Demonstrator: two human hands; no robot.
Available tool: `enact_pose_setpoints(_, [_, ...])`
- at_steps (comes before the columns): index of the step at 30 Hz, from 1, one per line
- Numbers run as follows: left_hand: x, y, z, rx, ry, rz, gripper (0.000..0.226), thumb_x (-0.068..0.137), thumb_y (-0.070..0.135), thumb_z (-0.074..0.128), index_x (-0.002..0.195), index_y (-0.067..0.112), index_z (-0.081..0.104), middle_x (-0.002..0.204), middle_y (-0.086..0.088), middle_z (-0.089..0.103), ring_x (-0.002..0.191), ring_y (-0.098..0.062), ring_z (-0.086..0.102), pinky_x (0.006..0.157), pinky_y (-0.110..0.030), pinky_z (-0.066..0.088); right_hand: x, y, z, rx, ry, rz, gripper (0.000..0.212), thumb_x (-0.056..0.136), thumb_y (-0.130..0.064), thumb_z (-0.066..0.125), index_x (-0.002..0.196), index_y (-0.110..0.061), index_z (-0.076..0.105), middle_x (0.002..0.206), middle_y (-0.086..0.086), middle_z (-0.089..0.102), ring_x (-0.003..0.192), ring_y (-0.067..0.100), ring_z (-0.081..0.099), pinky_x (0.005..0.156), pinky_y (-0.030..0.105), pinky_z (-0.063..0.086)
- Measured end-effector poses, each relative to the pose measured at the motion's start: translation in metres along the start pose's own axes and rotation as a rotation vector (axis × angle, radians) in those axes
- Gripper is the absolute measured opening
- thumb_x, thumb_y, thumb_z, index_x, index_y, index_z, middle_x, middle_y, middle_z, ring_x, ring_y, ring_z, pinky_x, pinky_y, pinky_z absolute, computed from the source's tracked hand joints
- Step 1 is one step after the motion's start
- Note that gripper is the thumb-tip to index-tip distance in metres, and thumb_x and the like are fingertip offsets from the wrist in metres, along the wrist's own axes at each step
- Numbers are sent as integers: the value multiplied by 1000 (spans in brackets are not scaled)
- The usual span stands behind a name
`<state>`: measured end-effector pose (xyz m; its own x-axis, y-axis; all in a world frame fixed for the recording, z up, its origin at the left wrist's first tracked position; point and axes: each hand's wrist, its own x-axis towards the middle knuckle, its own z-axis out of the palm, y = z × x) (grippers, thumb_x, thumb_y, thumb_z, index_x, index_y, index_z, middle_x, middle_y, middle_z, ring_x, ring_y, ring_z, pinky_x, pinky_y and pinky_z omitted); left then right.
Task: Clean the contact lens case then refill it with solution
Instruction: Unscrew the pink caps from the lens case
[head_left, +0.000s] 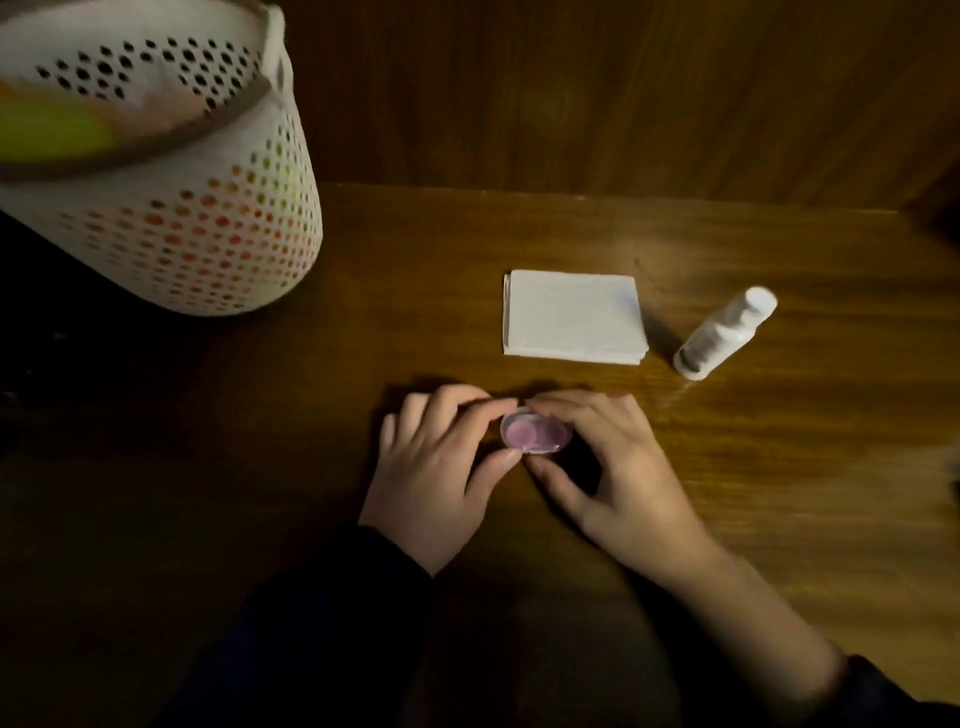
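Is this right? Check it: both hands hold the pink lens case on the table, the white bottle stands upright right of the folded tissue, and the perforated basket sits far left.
One detail is wrong. In the head view, the white bottle lies on its side, not upright. The rest holds: left hand and right hand hold the pink lens case, the bottle is right of the folded tissue, and the perforated basket sits far left.

You look steeply down from head height at the wooden table, close in (one view only); the basket sits at ten o'clock, wall panelling at twelve.

One lens case, one tissue stack, one bottle, one perforated basket, two hands.
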<state>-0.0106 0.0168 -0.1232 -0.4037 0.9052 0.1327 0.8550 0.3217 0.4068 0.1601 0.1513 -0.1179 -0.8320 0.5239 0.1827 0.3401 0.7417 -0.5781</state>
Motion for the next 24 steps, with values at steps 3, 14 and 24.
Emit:
enact_pose_setpoints(3, [0,-1,2,9,25,41,42,105,60,39,136,38,57,134,14,52,117,-13,44,91,-37,36,-1,3,4,-35,31,-30,47,97,-38,74,142,-30,64,139,-16,62,127,8,50,105,19,38])
enact_pose_setpoints(14, [-26,26,-3,-144,2,3,37,108,50,46,140,36,56,136,10,57,129,-20,46,112,-44,33,-27,-21,-4,-54,108,-105,40,99,-40,72,139,-33,68,131,-15,70,118,5,55,107,33,44])
enact_pose_setpoints(24, [-117,77,-23,-832,66,16,46,105,16,63,150,11,55,137,-4,68,122,-14,68,83,-22,61,-134,-77,-30,-20,292,-221,36,101,-34,69,137,-29,71,127,-23,68,109,-15,57,100,10,44])
